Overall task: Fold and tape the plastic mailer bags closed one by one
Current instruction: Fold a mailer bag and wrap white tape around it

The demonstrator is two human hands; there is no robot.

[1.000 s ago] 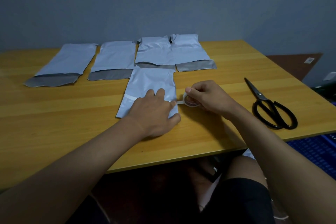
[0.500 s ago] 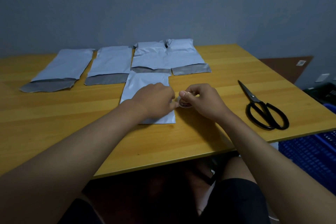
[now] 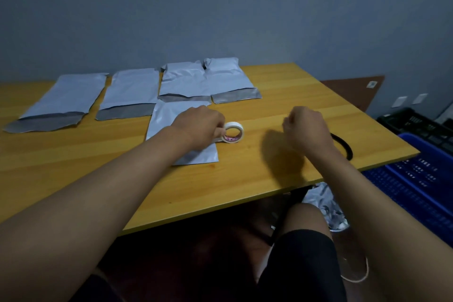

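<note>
A grey-blue wall is standing behind the yellow wooden table where I am sitting. Four pale grey plastic mailer bags are lying in a row along the far side, each with its darker flap open toward me: the far-left bag, the second bag, the third bag and the right-end bag, the last two overlapping. The folded mailer bag is lying flat just in front of them, smooth and slightly glossy. My left hand is resting on it, fingers pinching the loose end of the white tape roll, which is standing on edge at the bag's right edge. My right hand is hovering apart from the roll, fingers curled, gripping nothing I can see. The black scissors are lying mostly hidden behind that wrist. A blue crate is sitting beside the table.
</note>
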